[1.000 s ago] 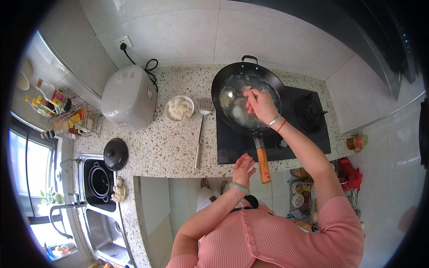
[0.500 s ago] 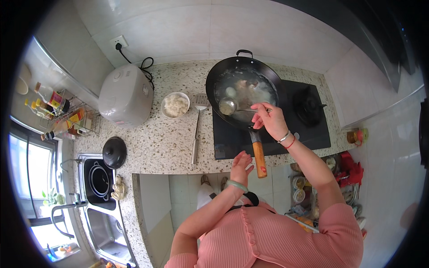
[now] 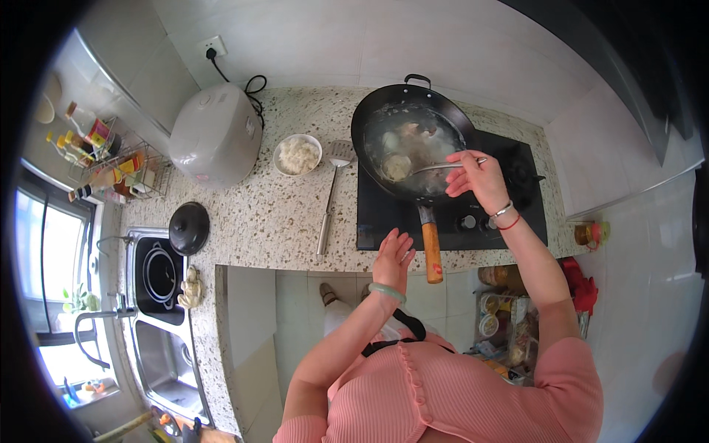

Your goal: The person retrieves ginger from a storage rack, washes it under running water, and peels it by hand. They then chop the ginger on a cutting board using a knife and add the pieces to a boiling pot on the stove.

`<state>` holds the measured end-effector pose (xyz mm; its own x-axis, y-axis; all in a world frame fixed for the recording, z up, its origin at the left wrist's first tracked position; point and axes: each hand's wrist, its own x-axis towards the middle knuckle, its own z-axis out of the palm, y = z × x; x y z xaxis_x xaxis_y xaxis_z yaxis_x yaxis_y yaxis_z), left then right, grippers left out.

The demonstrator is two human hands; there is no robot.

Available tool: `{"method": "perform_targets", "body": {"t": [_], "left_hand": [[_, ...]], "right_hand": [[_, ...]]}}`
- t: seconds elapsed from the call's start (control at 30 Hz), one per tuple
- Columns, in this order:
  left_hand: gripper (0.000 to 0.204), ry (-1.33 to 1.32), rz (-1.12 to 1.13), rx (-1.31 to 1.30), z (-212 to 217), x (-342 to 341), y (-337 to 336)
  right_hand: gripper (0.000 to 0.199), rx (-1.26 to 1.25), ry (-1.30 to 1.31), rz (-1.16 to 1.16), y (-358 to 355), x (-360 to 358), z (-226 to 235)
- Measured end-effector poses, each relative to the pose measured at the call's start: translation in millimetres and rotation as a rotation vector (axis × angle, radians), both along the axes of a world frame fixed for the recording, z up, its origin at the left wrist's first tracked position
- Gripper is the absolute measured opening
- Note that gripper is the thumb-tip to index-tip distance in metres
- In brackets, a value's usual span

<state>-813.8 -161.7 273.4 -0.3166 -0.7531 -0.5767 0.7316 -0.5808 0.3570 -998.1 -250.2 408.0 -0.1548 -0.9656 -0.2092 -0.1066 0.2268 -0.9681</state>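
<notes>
A black wok with cloudy liquid and pale pieces of food in it sits on the black cooktop. My right hand, above the wok's right rim, grips the handle of a metal ladle. The ladle's bowl is at the left inside of the wok, at the liquid. My left hand is raised at the counter's front edge, fingers spread and nothing in it. It is left of the wok's wooden handle, apart from it.
Left of the cooktop lie a metal spatula and a white bowl of rice. Farther left stand a rice cooker, a black lid and the sink. A second burner is on the right.
My right hand has shifted right, taking the ladle's bowl a little rightward within the wok. My left hand's fingers have straightened and spread. The whole view has shifted slightly.
</notes>
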Motion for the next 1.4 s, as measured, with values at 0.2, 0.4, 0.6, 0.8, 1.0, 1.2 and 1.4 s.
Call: {"method": "perform_targets", "body": {"t": [0.2, 0.4, 0.6, 0.8, 1.0, 1.2, 1.4], "left_hand": [[0.052, 0.05, 0.107, -0.016, 5, 33, -4], [0.048, 0.084, 0.204, 0.016, 0, 102, 12], [0.043, 0.108, 0.287, 0.067, -2, 212, 50], [0.05, 0.062, 0.488, 0.029, -24, 371, 111], [0.047, 0.093, 0.807, 0.062, -44, 494, 180], [0.047, 0.124, 1.14, 0.138, -59, 574, 247], [0.048, 0.137, 1.278, 0.166, -80, 603, 281]], "right_hand": [[0.03, -0.008, 0.085, 0.058, 7, 36, 32], [0.031, 0.006, 0.078, 0.221, 25, 122, 45], [0.028, 0.057, -0.014, 0.392, 53, 265, 28], [0.028, 0.111, -0.134, 0.677, 86, 462, -23], [0.03, 0.179, -0.169, 0.891, 129, 637, -95], [0.027, 0.224, -0.175, 1.124, 189, 789, -190], [0.014, -0.775, 0.504, 1.506, 232, 864, -286]]}}
